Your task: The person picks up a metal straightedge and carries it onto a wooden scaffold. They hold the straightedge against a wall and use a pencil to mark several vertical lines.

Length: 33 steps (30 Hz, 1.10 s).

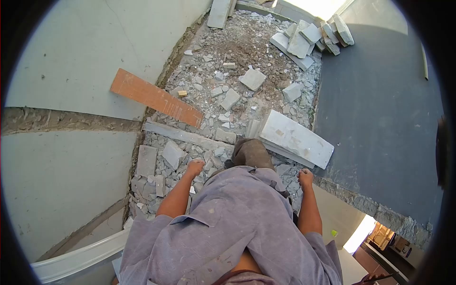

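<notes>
My left hand (pixel 194 167) hangs beside my body with its fingers curled in, nothing visible in it. Below it lies broken rubble, with a pale slab piece (pixel 173 155) to its left. On the other side, my right hand (pixel 305 177) is also closed and seems to hold nothing. It is nearest to a long white block (pixel 298 138), which lies slanted on another slab, just ahead of the hand. Between my hands, one bent knee (pixel 251 153) in brown trousers points forward, hiding part of the ground.
An orange-brown board (pixel 154 97) leans from the left wall onto the rubble. A narrow pale strip (pixel 187 135) crosses the ground. White blocks (pixel 299 40) are piled at the far right. A dark grey surface (pixel 380 118) borders the right side. Loose chunks (pixel 252 79) litter the path ahead.
</notes>
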Tool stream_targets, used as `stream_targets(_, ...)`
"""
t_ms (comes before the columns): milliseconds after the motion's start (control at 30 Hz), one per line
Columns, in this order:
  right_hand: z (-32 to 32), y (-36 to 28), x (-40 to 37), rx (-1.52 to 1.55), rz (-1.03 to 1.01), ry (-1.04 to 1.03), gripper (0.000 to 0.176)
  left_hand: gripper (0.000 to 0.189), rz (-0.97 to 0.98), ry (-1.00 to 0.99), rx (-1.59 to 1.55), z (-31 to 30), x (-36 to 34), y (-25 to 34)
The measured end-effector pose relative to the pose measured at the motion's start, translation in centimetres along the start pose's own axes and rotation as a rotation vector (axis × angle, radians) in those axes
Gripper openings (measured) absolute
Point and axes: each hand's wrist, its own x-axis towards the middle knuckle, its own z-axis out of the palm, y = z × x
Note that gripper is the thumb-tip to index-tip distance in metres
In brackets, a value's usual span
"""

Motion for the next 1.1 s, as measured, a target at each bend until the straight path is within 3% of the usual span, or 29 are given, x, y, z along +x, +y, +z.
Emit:
stream_targets(67, 0.8, 2.1, 3.7, -0.094, -0.165, 0.122, 0.016, 0.032, 0.084, 0.008, 0.06, 2.3, 0.3, 1.1)
stream_targets(100, 3.1, 3.5, 2.1, -0.099, -0.105, 0.13, 0.017, 0.032, 0.068, 0.004, 0.126, 0.2, -2.5, -0.2)
stream_targets(167, 5.0, 1.9, 5.7, -0.082, -0.089, 0.237, 0.02, 0.031, 0.166, -0.004, 0.102, 0.4, -0.1, 0.2)
stream_targets(200, 6.0, 0.4, 7.8, -0.034, -0.056, 0.182, 0.015, 0.03, 0.214, -0.006, 0.091, -0.1, 1.8, 1.0)
stream_targets(300, 8.6, -5.7, 9.4, 0.189, 0.059, 0.116, 0.011, 0.028, 0.055, 0.023, 0.041, -3.6, 1.9, 4.9)
stream_targets(400, 11.5, -7.4, 14.2, 0.169, 0.123, 0.155, 0.01, 0.027, -0.115, 0.077, -0.189, -7.1, 8.6, 3.5)
stream_targets(533, 17.3, -8.9, 19.1, 0.15, 0.186, 0.277, 0.016, 0.03, -0.174, 0.175, -0.129, -13.7, 15.0, 12.6)
stream_targets(567, 20.9, -3.0, 24.9, 0.076, 0.073, 0.33, 0.018, 0.032, -0.159, 0.157, -0.142, -15.4, 17.3, 15.7)
stream_targets(600, 22.1, -7.8, 22.3, -0.065, -0.012, 0.525, 0.014, 0.034, -0.146, 0.137, -0.155, -16.8, 20.2, 18.8)
stream_targets(633, 22.2, -13.3, 20.4, 0.101, 0.149, 0.392, 0.012, 0.034, -0.106, 0.144, -0.12, -17.8, 23.0, 22.4)
stream_targets(733, 27.6, -15.2, 25.8, 0.042, 0.11, 0.362, 0.012, 0.039, 0.024, 0.168, -0.012, -23.2, 28.8, 34.8)
stream_targets(767, 29.5, -14.9, 29.2, 0.046, 0.105, 0.338, 0.012, 0.044, 0.342, 0.347, 0.235, -26.7, 32.3, 38.2)
stream_targets(800, 30.6, -15.9, 32.7, 0.048, 0.09, 0.317, 0.013, 0.049, 0.402, 0.5, 0.25, -29.5, 29.3, 47.1)
stream_targets(833, 30.9, -18.5, 35.6, 0.056, -0.042, 0.248, 0.014, 0.047, 0.668, 0.739, 0.36, -34.1, 29.4, 52.5)
stream_targets(867, 30.9, -21.7, 38.2, 0.062, -0.171, 0.175, 0.016, 0.047, 0.742, 0.918, 0.469, -38.2, 26.1, 59.5)
stream_targets(1000, 27.2, -45.4, 41.6, 0.016, -0.275, 0.032, 0.017, 0.054, 0.773, 2.061, 0.812, -53.1, 14.5, 77.8)
stream_targets(1033, 27.3, -48.4, 43.9, -0.006, -0.319, 0.052, 0.017, 0.056, 0.846, 2.208, 0.859, -56.9, 12.9, 80.1)
stream_targets(1100, 27.8, -53.3, 48.9, -0.05, -0.4, 0.091, 0.018, 0.061, 0.563, 2.407, 0.986, -61.9, 12.9, 81.9)
